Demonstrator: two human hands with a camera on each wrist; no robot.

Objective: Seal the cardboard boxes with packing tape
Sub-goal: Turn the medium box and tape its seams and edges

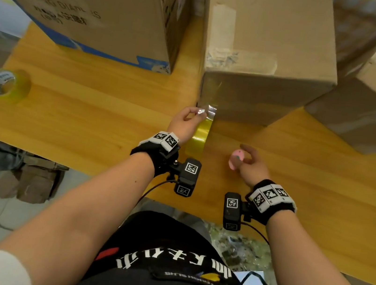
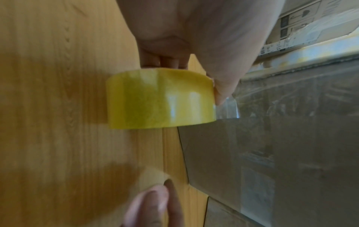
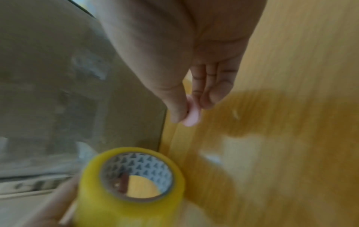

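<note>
The middle box (image 1: 269, 56) on the surface (image 1: 88, 111) has tape down its near side, not yet cut. My left hand (image 1: 186, 123) grips the yellow roll (image 1: 198, 139) against it; my right hand (image 1: 251, 166) pinches a small pink cutter (image 1: 235, 162). Other boxes I judge are still to do.

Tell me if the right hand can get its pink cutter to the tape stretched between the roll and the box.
Probably yes. The right hand pinches the pink cutter just beside the tape roll held by the left hand; only bare table lies between them.
</note>
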